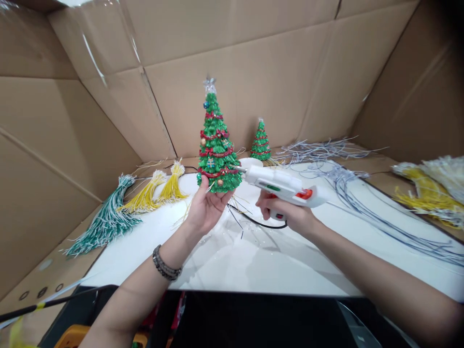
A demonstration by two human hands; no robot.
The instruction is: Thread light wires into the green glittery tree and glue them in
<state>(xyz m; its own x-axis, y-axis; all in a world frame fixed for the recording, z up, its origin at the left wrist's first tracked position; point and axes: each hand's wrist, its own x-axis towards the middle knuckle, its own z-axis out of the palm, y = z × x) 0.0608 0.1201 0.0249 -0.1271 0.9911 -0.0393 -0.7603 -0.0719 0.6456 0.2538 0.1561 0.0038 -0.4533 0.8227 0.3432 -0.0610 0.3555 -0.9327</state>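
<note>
At frame centre, the left hand (207, 207) grips the green tree (217, 145) upright by its base; the right hand (286, 212) clasps a white glue gun (282, 186), nozzle touching the tree.

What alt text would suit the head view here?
The left hand holds a small green Christmas tree upright while the right hand aims a white glue gun at its lower edge, above a white table walled with cardboard.

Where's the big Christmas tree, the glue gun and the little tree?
Big Christmas tree (216, 145), head view, its green middle.
Glue gun (282, 186), head view, its white body.
Little tree (260, 142), head view, its middle.
</note>
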